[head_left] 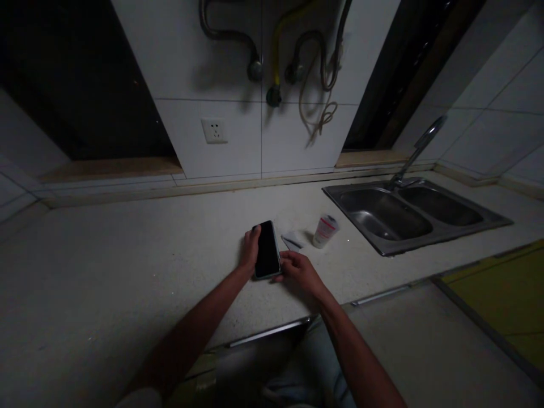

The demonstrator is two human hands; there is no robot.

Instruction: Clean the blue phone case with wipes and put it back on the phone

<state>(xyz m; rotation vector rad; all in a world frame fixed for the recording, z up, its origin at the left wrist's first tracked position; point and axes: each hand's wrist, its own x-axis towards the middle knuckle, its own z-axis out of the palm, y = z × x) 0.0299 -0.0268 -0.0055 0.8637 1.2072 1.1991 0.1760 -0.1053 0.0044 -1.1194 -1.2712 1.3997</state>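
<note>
A black phone (pixel 267 249) with a dark screen lies face up over the pale countertop (pixel 127 255). My left hand (pixel 250 249) grips its left edge, fingers curled round the side. My right hand (pixel 300 269) touches the phone's lower right corner with bent fingers. Just beyond the phone lies a small white packet (pixel 293 240), and a small white cup with a red label (pixel 325 230) stands to its right.
A double steel sink (pixel 414 212) with a tall tap (pixel 419 148) is set in the counter at the right. A wall socket (pixel 214 130) and hanging hoses (pixel 297 62) are on the tiled wall behind. The counter's front edge runs below my arms.
</note>
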